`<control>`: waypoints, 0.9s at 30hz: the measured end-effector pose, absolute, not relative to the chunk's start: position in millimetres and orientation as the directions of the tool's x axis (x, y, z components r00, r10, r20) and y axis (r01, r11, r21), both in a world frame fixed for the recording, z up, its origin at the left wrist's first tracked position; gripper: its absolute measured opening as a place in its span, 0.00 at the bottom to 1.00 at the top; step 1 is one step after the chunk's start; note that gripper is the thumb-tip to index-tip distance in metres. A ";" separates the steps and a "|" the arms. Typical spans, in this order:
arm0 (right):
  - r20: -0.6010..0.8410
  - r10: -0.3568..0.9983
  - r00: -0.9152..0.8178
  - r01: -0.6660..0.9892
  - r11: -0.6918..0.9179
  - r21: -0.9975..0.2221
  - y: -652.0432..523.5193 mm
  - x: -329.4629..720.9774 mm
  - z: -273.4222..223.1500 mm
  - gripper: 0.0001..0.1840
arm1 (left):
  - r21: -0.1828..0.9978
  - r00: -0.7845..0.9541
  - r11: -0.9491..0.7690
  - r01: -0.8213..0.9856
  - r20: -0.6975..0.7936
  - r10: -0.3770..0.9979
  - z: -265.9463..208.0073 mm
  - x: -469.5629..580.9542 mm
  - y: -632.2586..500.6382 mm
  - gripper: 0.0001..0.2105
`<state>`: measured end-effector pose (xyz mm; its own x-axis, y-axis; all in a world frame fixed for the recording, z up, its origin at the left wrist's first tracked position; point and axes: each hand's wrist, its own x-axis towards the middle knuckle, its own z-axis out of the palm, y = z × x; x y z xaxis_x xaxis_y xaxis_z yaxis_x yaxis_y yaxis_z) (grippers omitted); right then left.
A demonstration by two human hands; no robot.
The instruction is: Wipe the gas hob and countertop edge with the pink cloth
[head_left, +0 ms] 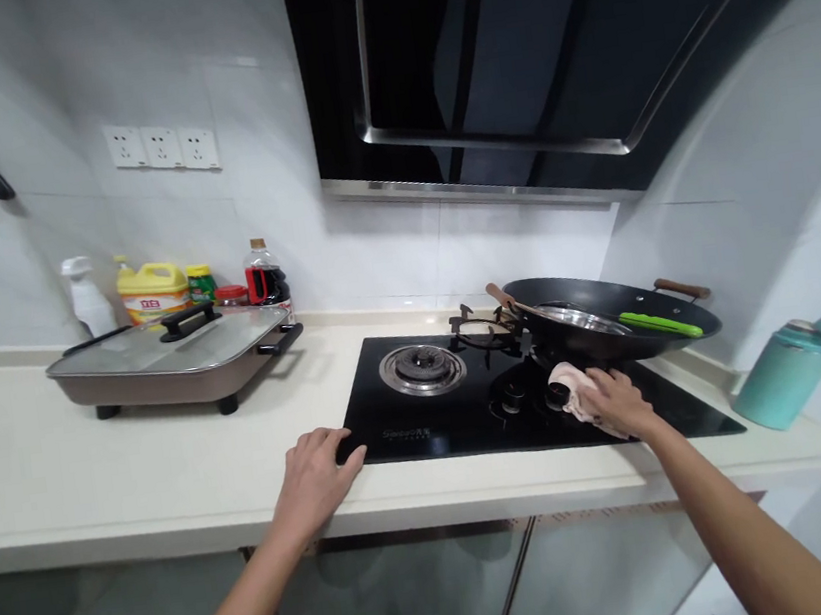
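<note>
My right hand [620,403] grips a pale pink cloth [579,392] against the black glass gas stove [464,431], beside the right control knob. The left control knob [511,397] shows next to it. With fingers spread, my left hand [319,476] rests on the counter at the stove's front left corner. Behind it, the left burner [423,368] is bare, its pan support off. A large black wok [657,344] sits over the right side of the stove, holding a metal lid or bowl [582,317] and a bright green-handled utensil [659,324].
An electric pan with a glass lid [154,376] stands on the counter [10,481] at left. Behind it are a spray bottle [88,299], a yellow jug [153,293] and a sauce bottle [266,276]. A loose pan support [481,328] lies by the wok. A teal canister [787,377] stands right. The range hood [484,177] overhangs.
</note>
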<state>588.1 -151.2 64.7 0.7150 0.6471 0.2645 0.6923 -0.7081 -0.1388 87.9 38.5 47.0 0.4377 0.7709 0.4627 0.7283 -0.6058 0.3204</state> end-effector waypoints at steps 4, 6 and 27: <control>0.212 0.700 0.682 0.728 -0.676 -0.110 -166.3 592.3 66.8 0.35 | 0.329 0.441 -0.608 0.722 0.459 0.771 48.9 87.4 36.7 0.19; 0.199 0.740 0.642 0.765 -0.635 -0.109 -163.9 593.3 69.5 0.32 | 0.332 0.444 -0.611 0.719 0.457 0.770 49.8 86.9 36.0 0.19; 0.096 0.732 0.674 0.736 -0.656 -0.170 -61.7 573.8 97.6 0.25 | 0.360 0.426 -0.607 0.709 0.467 0.775 44.5 86.5 38.7 0.17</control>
<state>573.8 -61.7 97.6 0.6745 0.7320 0.0959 0.7357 -0.6557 -0.1698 86.5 38.7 44.5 0.4261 0.7749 0.4669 0.7088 -0.6066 0.3601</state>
